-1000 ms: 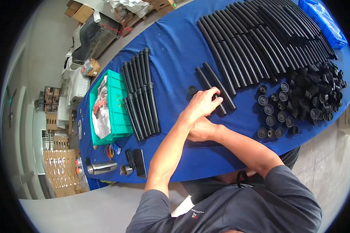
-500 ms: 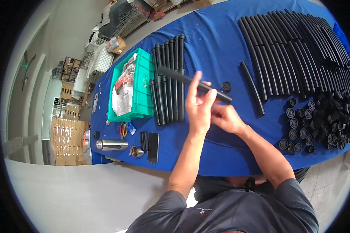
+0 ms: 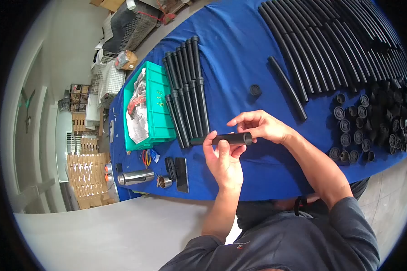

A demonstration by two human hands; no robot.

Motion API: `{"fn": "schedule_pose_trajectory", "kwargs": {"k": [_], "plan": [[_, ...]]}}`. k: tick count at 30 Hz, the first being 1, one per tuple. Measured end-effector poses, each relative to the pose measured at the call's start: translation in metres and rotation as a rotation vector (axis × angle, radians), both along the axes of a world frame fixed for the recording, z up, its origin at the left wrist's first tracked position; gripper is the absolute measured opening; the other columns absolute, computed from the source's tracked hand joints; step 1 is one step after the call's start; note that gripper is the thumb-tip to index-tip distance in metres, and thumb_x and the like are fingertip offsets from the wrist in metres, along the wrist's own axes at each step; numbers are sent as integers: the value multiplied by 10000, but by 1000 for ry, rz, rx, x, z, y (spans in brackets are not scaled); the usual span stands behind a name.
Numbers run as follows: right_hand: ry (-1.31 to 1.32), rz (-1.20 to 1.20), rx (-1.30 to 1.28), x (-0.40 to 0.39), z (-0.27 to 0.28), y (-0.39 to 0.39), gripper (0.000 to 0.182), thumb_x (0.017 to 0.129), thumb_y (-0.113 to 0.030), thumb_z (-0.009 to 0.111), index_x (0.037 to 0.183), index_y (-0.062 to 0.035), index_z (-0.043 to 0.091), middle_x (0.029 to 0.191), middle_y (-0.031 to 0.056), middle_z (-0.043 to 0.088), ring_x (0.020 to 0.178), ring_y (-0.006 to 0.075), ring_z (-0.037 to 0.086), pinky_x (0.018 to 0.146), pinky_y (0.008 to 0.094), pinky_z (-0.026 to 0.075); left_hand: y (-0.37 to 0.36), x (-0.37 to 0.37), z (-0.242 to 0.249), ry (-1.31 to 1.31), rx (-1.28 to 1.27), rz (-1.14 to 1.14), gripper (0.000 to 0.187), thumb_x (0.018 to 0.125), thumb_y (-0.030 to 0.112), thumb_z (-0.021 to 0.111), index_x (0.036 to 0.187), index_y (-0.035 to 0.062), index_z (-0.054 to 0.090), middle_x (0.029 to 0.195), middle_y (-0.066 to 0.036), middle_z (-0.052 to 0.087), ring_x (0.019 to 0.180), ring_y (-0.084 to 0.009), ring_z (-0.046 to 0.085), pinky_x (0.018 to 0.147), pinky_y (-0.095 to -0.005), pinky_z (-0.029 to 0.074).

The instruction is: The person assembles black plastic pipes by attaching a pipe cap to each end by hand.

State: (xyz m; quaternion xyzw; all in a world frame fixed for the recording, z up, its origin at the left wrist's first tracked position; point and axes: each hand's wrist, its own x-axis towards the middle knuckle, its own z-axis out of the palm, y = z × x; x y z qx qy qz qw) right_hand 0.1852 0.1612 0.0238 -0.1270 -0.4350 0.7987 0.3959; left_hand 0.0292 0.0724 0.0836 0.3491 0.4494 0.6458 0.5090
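Observation:
A short-looking black tube points its open hollow end to the right, held across the fingers and thumb of my left hand. My right hand is at that open end, its fingers apart and stretched over the tube, the thumb close to the rim. Beyond the hands, a single black cap lies on the blue cloth. One loose black tube rests to the right of the cap.
Capped black tubes lie in two rows beside a green crate. Many tubes fill the far right, with a pile of caps nearer. A steel flask, metal cup and phone sit near the front edge.
The tube has come down closer to my body and turned more end-on, its open end now facing me. My right hand has moved from beneath the tube to its right end, fingers spreading.

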Motion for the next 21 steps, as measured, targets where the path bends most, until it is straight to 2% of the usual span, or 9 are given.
{"fn": "schedule_pose_trajectory", "kwargs": {"k": [2, 7, 11, 12, 15, 16, 19, 20, 21], "plan": [[-12, 20, 16, -2, -1, -3, 411, 924, -87, 712, 1332, -71, 669, 882, -26, 663, 746, 66, 594, 634, 234, 486, -6, 0, 0, 8, -90, 55, 453, 1037, 327, 639, 1377, 107, 435, 1092, -160, 713, 839, -243, 729, 726, -352, 628], [-75, 25, 14, -5, -2, -2, 445, 919, -116, 732, 1354, -64, 658, 930, -4, 684, 811, 80, 608, 672, 260, 514, -13, 5, 17, 69, -108, 35, 432, 1023, 171, 660, 1374, 90, 422, 1114, -218, 711, 881, -285, 748, 730, -368, 637], [-114, -93, 186, -5, -3, -2, 542, 894, -196, 793, 1400, -91, 631, 1187, 62, 644, 1068, 167, 601, 867, 327, 535, -13, -6, 41, 57, -122, -54, 422, 997, 62, 653, 1350, 95, 425, 1116, -256, 720, 806, -303, 757, 685, -376, 648], [-117, -119, 213, -4, 0, -3, 572, 889, -212, 802, 1419, -101, 617, 1260, 75, 615, 1139, 190, 580, 921, 344, 525, -11, -7, 42, -4, -74, -32, 409, 1002, 67, 647, 1355, 124, 449, 1076, -247, 733, 747, -287, 758, 627, -355, 642], [-210, -139, 329, -3, 3, -4, 656, 888, -242, 810, 1484, -132, 559, 1457, 100, 493, 1337, 244, 474, 1067, 388, 465, 4, -19, 54, -89, -53, -62, 308, 1095, 255, 525, 1375, 133, 493, 946, -179, 749, 666, -242, 736, 559, -346, 613], [-275, -220, 402, -4, 6, -6, 614, 924, -214, 782, 1481, -102, 549, 1404, 88, 551, 1284, 235, 524, 1056, 380, 471, 11, -23, 58, -124, -66, -117, 352, 1119, 333, 456, 1398, 125, 509, 863, -137, 747, 618, -220, 719, 536, -342, 600], [-198, -137, 191, -7, 8, -4, 562, 949, -214, 766, 1444, -44, 562, 1306, 84, 612, 1223, 202, 580, 1036, 366, 494, 30, -31, 55, -236, -134, -149, 503, 1108, 448, 435, 1474, 108, 493, 686, -46, 668, 502, -149, 623, 455, -255, 521], [-153, -59, 91, -4, 11, -4, 452, 986, -209, 731, 1368, -10, 596, 1051, 43, 674, 964, 134, 641, 843, 302, 548, 38, -32, 50, -262, -139, -133, 543, 1088, 464, 481, 1467, 75, 495, 630, -32, 608, 460, -140, 579, 421, -255, 494], [-159, -69, 75, -3, 9, -4, 431, 987, -216, 730, 1345, -11, 605, 1001, 34, 669, 907, 118, 629, 787, 288, 541, 45, -34, 44, -286, -144, -118, 588, 1068, 479, 527, 1460, 42, 496, 574, -18, 548, 417, -132, 536, 387, -255, 468]]}}
